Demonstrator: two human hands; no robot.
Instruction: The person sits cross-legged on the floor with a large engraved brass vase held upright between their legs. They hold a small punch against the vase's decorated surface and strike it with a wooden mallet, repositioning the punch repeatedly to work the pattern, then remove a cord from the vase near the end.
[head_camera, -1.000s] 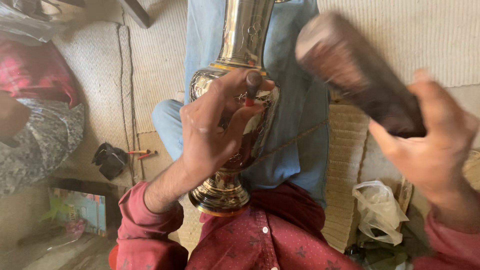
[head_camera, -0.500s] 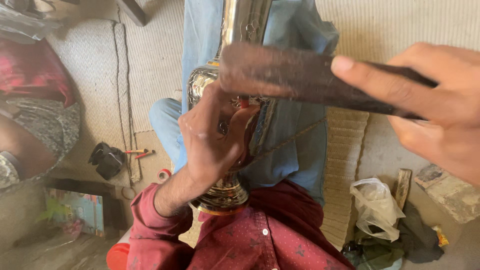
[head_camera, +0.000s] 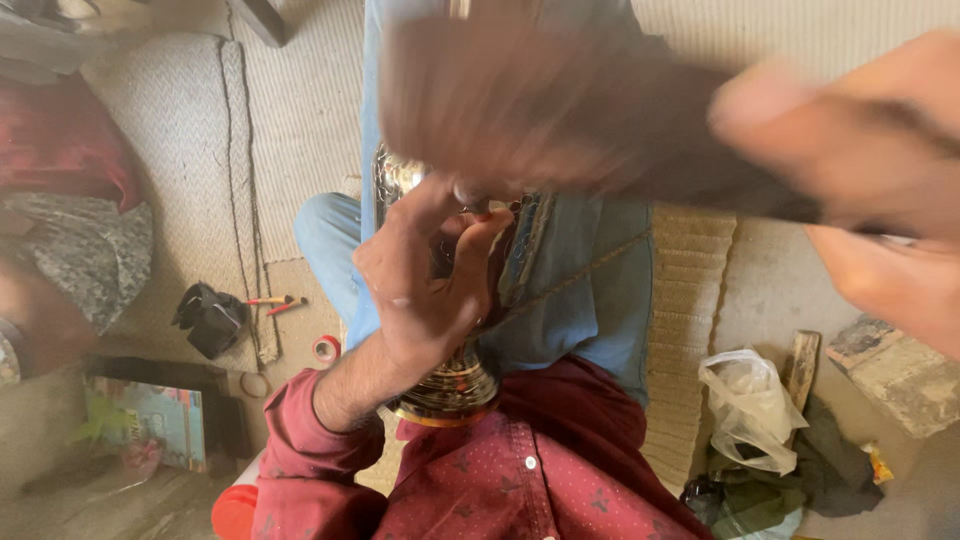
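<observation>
1. Here, the brass vase (head_camera: 455, 385) stands upright between the person's knees, base near the red shirt; it looks mid-strike in hammered chasing.
2. The right hand (head_camera: 880, 210) is clenched on a dark mallet (head_camera: 560, 110), blurred high above the vase.
3. The left hand (head_camera: 420, 280) pinches a small punch, barely visible, against the vase's shoulder.
4. Next blow needs a steady punch; fingers sit close.
5. Right, a plastic bag (head_camera: 745, 405); left, a tape roll (head_camera: 325, 349).

Single head camera, looking steeply down, close over lap.
</observation>
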